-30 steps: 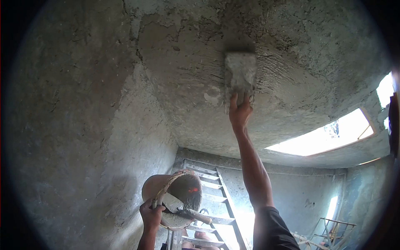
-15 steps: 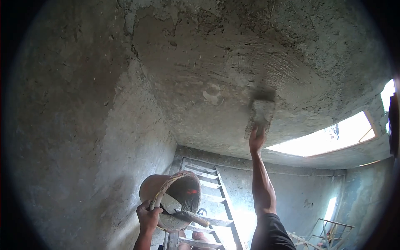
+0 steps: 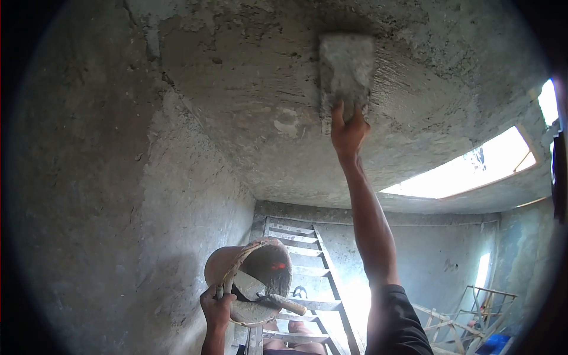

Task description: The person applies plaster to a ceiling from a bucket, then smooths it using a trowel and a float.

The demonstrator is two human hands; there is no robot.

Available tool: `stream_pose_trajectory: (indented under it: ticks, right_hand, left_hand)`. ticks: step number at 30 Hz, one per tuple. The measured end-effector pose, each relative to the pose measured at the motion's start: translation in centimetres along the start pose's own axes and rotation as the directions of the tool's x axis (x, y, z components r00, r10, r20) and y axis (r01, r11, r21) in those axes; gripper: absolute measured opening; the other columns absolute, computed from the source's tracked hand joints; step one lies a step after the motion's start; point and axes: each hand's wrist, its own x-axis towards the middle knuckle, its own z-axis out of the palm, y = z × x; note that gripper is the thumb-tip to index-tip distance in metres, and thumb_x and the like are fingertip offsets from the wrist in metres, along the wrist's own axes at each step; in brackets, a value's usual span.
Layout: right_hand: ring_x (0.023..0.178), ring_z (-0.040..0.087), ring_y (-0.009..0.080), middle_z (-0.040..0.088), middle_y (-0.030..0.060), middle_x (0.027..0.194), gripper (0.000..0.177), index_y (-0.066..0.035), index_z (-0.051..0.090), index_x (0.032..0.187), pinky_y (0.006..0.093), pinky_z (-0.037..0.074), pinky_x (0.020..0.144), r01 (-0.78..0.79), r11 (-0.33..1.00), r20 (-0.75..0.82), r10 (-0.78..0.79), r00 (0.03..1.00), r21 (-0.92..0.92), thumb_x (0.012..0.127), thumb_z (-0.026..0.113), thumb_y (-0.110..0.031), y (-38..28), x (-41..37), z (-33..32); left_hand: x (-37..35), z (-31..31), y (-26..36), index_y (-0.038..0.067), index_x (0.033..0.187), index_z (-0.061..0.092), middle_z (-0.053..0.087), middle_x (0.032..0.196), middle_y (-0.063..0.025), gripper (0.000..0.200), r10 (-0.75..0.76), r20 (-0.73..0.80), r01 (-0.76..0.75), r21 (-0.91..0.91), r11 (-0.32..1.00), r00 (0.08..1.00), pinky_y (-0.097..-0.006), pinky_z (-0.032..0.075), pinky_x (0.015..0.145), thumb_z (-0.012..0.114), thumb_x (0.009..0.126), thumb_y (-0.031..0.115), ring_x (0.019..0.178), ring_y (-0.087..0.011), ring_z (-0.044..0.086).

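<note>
Overhead, my right hand (image 3: pixel 350 131) is closed on a mortar-caked plastering float (image 3: pixel 346 65), its flat board up at the rough, wet-looking plaster of the ceiling (image 3: pixel 248 100). Lower down, my left hand (image 3: pixel 217 307) grips the rim side of a bucket (image 3: pixel 222 266) that is tilted with its mouth facing me. Grey mortar coats the bucket's inside and edge. A trowel (image 3: pixel 251 287) rests in the bucket mouth, its wooden handle (image 3: pixel 291 305) sticking out to the right.
A metal ladder (image 3: pixel 319 272) rises behind the bucket. The left wall (image 3: pixel 183 171) meets the ceiling beside me. On the right are a bright opening (image 3: pixel 467 171) and, below, a metal frame (image 3: pixel 455 322) near a blue object (image 3: pixel 496 344). A person's bare legs show by the lower rungs.
My right hand has swept the float up and slightly left across the ceiling. The bucket in my left hand sits slightly farther right in view, and the view has shifted a little.
</note>
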Motion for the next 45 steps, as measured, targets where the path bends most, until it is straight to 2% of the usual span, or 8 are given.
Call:
stream_pose_trajectory:
  ticks: [9, 13, 23, 24, 31, 33, 40, 45]
  right_hand:
    - [0.081, 0.064, 0.0432, 0.064, 0.028, 0.085, 0.038, 0.007, 0.061, 0.105, 0.0462, 0.051, 0.071, -0.028, 0.994, 0.085, 0.037, 0.996, -0.11, 0.084, 0.063, -0.025, 17.9, -13.0, -0.4]
    - [0.092, 0.061, 0.044, 0.063, 0.0291, 0.097, 0.041, 0.005, 0.059, 0.113, 0.0429, 0.049, 0.076, -0.22, 0.971, 0.088, 0.228, 0.97, -0.094, 0.088, 0.059, -0.027, 14.9, -12.3, -3.7]
    - [0.07, 0.063, 0.0416, 0.062, 0.0263, 0.071, 0.032, 0.005, 0.063, 0.096, 0.0429, 0.049, 0.059, -0.14, 0.986, -0.022, 0.143, 0.99, 0.088, 0.086, 0.061, -0.026, 1.5, 2.0, -1.8]
    - [0.077, 0.063, 0.0437, 0.063, 0.0282, 0.079, 0.036, 0.006, 0.061, 0.102, 0.0448, 0.05, 0.066, -0.271, 0.962, 0.086, 0.27, 0.959, 0.01, 0.085, 0.061, -0.027, 1.4, 1.0, -1.8]
    - [0.087, 0.062, 0.0442, 0.063, 0.0288, 0.098, 0.042, 0.005, 0.059, 0.111, 0.0443, 0.051, 0.076, -0.158, 0.974, 0.121, 0.179, 0.976, -0.163, 0.086, 0.06, -0.028, 14.8, -14.5, 0.1]
    - [0.087, 0.063, 0.0437, 0.064, 0.029, 0.093, 0.039, 0.004, 0.06, 0.111, 0.0435, 0.05, 0.074, -0.378, 0.922, 0.065, 0.384, 0.921, -0.087, 0.086, 0.061, -0.027, 14.0, -15.6, -2.0]
    - [0.083, 0.063, 0.0434, 0.063, 0.0297, 0.085, 0.037, 0.006, 0.061, 0.106, 0.0451, 0.048, 0.072, -0.288, 0.94, -0.034, 0.299, 0.954, 0.182, 0.088, 0.059, -0.026, 4.4, 0.7, -5.7]
    - [0.078, 0.063, 0.0429, 0.063, 0.0295, 0.079, 0.041, 0.008, 0.063, 0.097, 0.045, 0.047, 0.069, -0.17, 0.983, -0.151, 0.179, 0.972, 0.073, 0.087, 0.059, -0.031, 4.5, 2.9, -3.8]
  left_hand:
    - [0.3, 0.3, -1.0, -0.003, 0.082, 0.064, 0.061, 0.074, -0.0036, 0.025, -0.015, 0.01, 0.015, -0.025, 1.0, 1.0, -0.0295, 0.044, 0.065, 0.066, 0.058, 0.005, 0.066, -0.014, 0.054]
    - [0.2, 0.2, -1.1, -0.001, 0.076, 0.061, 0.057, 0.066, -0.0005, 0.019, 0.016, 0.018, -0.016, -0.018, 1.0, 1.0, -0.0292, 0.043, 0.058, 0.067, 0.058, 0.005, 0.06, -0.0123, 0.051]
    - [-0.2, 1.1, -0.2, -0.001, 0.076, 0.061, 0.057, 0.067, -0.0017, 0.021, 0.036, 0.025, -0.037, 0.013, 0.999, 0.999, -0.0296, 0.043, 0.061, 0.068, 0.058, 0.007, 0.062, -0.0143, 0.05]
    - [-0.3, 1.2, 0.3, -0.001, 0.077, 0.062, 0.057, 0.068, -0.0019, 0.022, 0.034, 0.019, -0.034, -0.004, 0.999, 0.999, -0.0295, 0.043, 0.062, 0.069, 0.058, 0.007, 0.063, -0.0144, 0.051]
    - [-0.2, 0.9, 0.1, -0.002, 0.078, 0.062, 0.06, 0.071, -0.0025, 0.022, -0.02, 0.015, 0.02, -0.043, 0.999, 1.0, -0.0302, 0.044, 0.064, 0.068, 0.058, 0.005, 0.064, -0.0155, 0.054]
    - [-0.3, 0.8, -0.2, -0.002, 0.078, 0.062, 0.06, 0.071, -0.0027, 0.022, 0.036, -0.008, -0.037, -0.081, 0.996, 0.999, -0.0305, 0.044, 0.064, 0.068, 0.058, 0.004, 0.065, -0.0156, 0.054]
    - [-0.8, 1.3, 1.4, -0.001, 0.076, 0.06, 0.059, 0.069, -0.0029, 0.019, 0.085, -0.031, -0.083, 0.061, 0.995, 0.996, -0.0311, 0.044, 0.063, 0.068, 0.059, 0.005, 0.063, -0.0156, 0.053]
    - [-0.9, 1.7, 1.3, -0.001, 0.077, 0.06, 0.056, 0.068, -0.0035, 0.02, 0.112, -0.04, -0.107, 0.106, 0.989, 0.993, -0.0319, 0.043, 0.062, 0.065, 0.059, 0.009, 0.063, -0.0161, 0.052]
